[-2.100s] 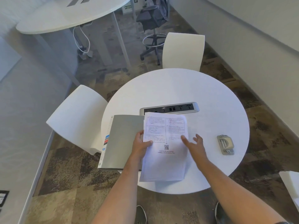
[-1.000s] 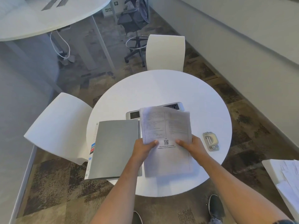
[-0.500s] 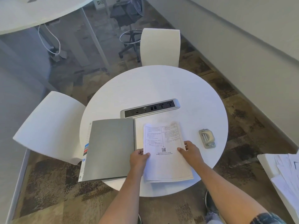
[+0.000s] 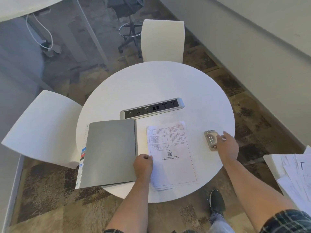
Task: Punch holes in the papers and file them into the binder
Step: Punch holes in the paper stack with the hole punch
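Papers (image 4: pixel 173 158): small stack lying flat on the round white desk (image 4: pixel 168 84), near its front edge, printed side up, QR code mid-page. Lower sheets stick out slightly at the bottom edge.

Binder (image 4: pixel 109 153): grey, closed, flat on the desk just left of the papers, narrow gap between them. Its left side and front corner overhang the desk rim. Colored tabs show along its left edge.

Left hand (image 4: pixel 143 165): at the papers' left edge, in the gap beside the binder, fingers curled. It seems to pinch the stack's edge, but the contact is partly hidden.

Hole punch (image 4: pixel 210 138): small, beige and metal, on the desk right of the papers, apart from them.

Right hand (image 4: pixel 227 147): over the punch's right side, fingers extended and loosely spread, fingertips at the punch top. It covers part of the punch; no closed grip visible.

Power outlet strip (image 4: pixel 152 108): set into the desk behind binder and papers.

Two white chairs: one at the far side (image 4: pixel 162 39), one at left (image 4: pixel 43 126). More loose sheets (image 4: pixel 296 172) on a white surface at the right frame edge. Patterned carpet under everything.
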Tool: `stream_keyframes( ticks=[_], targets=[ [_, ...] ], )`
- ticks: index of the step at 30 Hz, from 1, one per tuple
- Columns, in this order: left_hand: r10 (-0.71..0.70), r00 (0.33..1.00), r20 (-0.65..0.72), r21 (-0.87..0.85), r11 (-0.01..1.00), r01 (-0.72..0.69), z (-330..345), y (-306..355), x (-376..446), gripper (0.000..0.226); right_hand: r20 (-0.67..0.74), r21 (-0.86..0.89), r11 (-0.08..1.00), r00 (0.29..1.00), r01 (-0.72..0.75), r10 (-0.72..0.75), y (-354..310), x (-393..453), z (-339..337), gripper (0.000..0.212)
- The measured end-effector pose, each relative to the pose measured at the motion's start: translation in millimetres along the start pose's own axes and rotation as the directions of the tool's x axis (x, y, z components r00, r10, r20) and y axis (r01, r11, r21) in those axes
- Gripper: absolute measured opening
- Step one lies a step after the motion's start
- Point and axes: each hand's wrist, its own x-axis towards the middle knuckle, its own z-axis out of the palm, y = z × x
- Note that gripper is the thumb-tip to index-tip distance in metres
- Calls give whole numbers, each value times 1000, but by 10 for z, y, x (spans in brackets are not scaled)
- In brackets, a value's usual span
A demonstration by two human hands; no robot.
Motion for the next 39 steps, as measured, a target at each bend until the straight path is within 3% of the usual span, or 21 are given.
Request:
stream_keyframes(
  ticks=[13,25,39],
  targets=[
    [10,998,65,-16,1000,-9,-13,-18,70,7,196,26,1000,980,13,-18,-66,-160,282,32],
    [-41,995,88,-166,985,55,-22,-97,112,12,221,1,1000,975,26,-25,-172,-289,353,35],
    [-80,994,73,-131,987,89,27,-22,60,18,239,55,998,971,12,-25,-169,-318,349,33]
  ],
)
